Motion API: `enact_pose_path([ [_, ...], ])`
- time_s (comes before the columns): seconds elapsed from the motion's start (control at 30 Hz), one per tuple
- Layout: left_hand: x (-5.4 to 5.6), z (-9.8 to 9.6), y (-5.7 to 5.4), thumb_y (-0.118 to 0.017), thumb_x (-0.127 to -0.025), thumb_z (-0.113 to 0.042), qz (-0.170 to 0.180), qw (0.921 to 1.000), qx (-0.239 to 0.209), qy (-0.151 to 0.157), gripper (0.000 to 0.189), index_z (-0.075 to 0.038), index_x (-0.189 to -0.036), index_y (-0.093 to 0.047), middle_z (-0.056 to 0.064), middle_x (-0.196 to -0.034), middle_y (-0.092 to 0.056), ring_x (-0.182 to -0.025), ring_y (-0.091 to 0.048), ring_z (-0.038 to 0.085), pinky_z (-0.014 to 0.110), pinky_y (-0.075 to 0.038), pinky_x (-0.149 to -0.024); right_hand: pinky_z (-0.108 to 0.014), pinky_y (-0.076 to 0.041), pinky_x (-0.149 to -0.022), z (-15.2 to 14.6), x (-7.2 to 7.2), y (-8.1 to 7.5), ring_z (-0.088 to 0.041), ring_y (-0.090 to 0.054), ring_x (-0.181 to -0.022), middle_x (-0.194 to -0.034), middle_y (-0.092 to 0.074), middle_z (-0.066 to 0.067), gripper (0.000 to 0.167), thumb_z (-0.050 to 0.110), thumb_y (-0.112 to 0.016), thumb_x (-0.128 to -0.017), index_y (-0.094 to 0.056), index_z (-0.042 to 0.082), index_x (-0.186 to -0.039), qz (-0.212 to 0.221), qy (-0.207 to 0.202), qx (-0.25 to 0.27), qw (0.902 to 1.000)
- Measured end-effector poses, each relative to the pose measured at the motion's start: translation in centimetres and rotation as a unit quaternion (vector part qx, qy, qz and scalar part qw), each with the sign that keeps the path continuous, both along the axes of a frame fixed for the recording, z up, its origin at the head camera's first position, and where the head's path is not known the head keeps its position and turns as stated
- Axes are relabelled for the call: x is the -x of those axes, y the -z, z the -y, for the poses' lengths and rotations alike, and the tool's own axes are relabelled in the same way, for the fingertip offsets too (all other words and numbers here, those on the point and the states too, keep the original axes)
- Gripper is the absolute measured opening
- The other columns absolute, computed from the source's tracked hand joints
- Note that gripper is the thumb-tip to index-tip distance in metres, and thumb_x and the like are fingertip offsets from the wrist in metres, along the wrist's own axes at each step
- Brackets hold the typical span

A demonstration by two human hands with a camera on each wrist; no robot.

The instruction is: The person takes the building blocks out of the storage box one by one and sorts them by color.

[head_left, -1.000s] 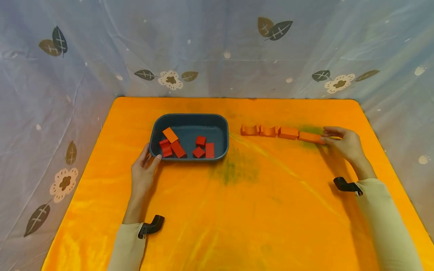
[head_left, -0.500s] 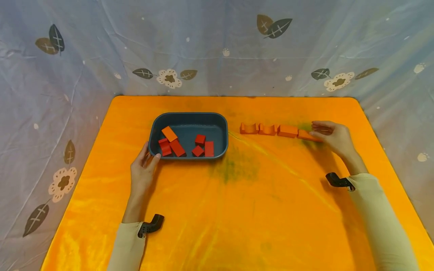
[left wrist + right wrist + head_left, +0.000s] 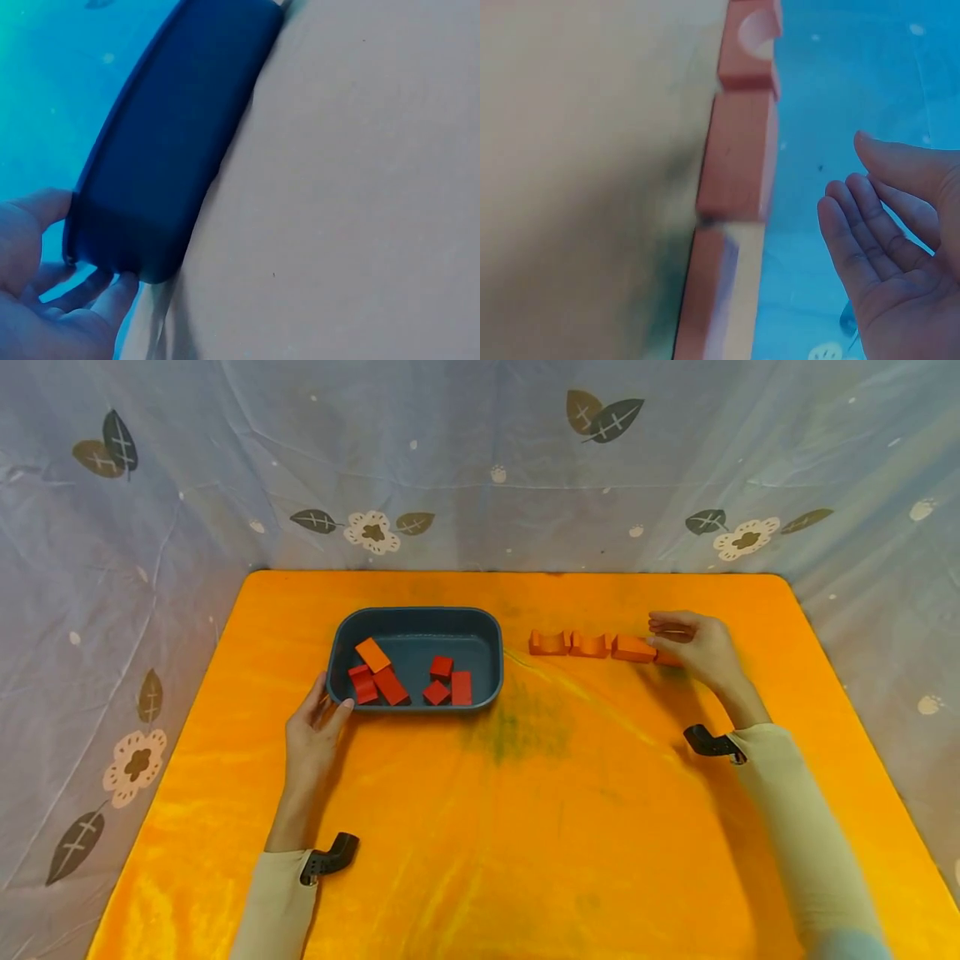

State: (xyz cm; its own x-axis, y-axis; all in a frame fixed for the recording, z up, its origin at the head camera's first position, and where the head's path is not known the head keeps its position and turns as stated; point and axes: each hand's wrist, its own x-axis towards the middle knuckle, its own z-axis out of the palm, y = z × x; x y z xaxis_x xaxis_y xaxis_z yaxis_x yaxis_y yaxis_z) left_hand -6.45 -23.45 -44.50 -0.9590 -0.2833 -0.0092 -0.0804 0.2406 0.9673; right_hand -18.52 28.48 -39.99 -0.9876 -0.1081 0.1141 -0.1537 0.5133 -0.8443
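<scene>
A dark blue-grey tray [image 3: 420,708] stands left of centre, with orange and red blocks in it. My left hand [image 3: 311,743] grips its near left corner, thumb on the rim and fingers against the outer wall, as the left wrist view shows of the tray wall [image 3: 165,142]. Right of the tray runs a row of orange blocks: two notched ones [image 3: 550,644] and plain ones [image 3: 632,649]. Over the row's right end hovers my right hand [image 3: 701,652], partly hiding the last block. In the right wrist view its fingers [image 3: 889,240] are extended beside the row, holding nothing.
Inside the tray lie an orange block [image 3: 372,655], small red cubes [image 3: 442,667] and other red blocks [image 3: 391,686]. Yellow cloth [image 3: 570,827] covers the table, and a patterned grey curtain [image 3: 465,435] rises behind it and at both sides.
My right hand has moved left along the row, from the far end block toward the plain block beside it. The left hand and tray stay in place.
</scene>
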Motion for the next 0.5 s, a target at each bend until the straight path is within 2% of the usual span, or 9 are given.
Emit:
enact_pose_path([
  [0.13,-0.1,0.1,0.0,-0.065,-0.096,-0.019,0.000,1.0000,0.003,0.001,0.066,-0.010,-0.153,-0.033,0.003,-0.156,-0.036,-0.140,-0.038,0.021,0.027,-0.035,-0.113,-0.010,-0.053,-0.080,1.8,0.6,-0.4,0.003,-0.066,-0.090,-0.101,-0.068,0.014,0.041,0.005,-0.073,-0.088,-0.063,-0.005,-0.126,0.007,-0.008,0.018,0.9998],
  [0.2,-0.1,0.1,0.0,-0.065,-0.096,-0.019,-0.001,1.0000,0.006,0.003,0.066,-0.010,-0.153,-0.033,0.004,-0.156,-0.035,-0.141,-0.037,0.021,0.029,-0.034,-0.114,-0.010,-0.053,-0.080,2.7,0.8,-0.6,0.002,-0.066,-0.090,-0.104,-0.069,0.008,0.042,0.005,-0.073,-0.087,-0.062,-0.005,-0.127,0.009,-0.012,0.031,0.9994],
  [0.3,-0.1,0.2,0.0,-0.065,-0.095,-0.019,-0.004,0.9999,0.011,0.007,0.067,-0.007,-0.152,-0.033,0.005,-0.156,-0.035,-0.141,-0.036,0.022,0.033,-0.033,-0.115,-0.012,-0.054,-0.082,4.1,1.0,-0.9,-0.008,-0.068,-0.097,-0.112,-0.070,-0.002,0.043,0.005,-0.074,-0.087,-0.062,-0.004,-0.127,0.015,-0.023,0.043,0.9987],
  [0.43,-0.1,0.2,0.0,-0.065,-0.096,-0.019,-0.005,0.9999,0.012,0.010,0.067,-0.006,-0.152,-0.032,0.005,-0.156,-0.034,-0.142,-0.035,0.022,0.034,-0.033,-0.115,-0.017,-0.056,-0.083,6.0,1.2,-0.9,-0.028,-0.065,-0.110,-0.123,-0.065,-0.016,0.043,0.008,-0.073,-0.088,-0.062,-0.003,-0.128,0.036,-0.045,0.056,0.9968],
  [0.5,-0.1,0.2,-0.1,-0.065,-0.096,-0.019,-0.005,0.9999,0.011,0.010,0.067,-0.006,-0.153,-0.032,0.006,-0.156,-0.034,-0.142,-0.035,0.023,0.034,-0.034,-0.114,-0.017,-0.056,-0.083,6.8,1.3,-0.9,-0.032,-0.063,-0.112,-0.126,-0.063,-0.019,0.043,0.009,-0.074,-0.088,-0.063,-0.001,-0.128,0.037,-0.054,0.052,0.9965],
])
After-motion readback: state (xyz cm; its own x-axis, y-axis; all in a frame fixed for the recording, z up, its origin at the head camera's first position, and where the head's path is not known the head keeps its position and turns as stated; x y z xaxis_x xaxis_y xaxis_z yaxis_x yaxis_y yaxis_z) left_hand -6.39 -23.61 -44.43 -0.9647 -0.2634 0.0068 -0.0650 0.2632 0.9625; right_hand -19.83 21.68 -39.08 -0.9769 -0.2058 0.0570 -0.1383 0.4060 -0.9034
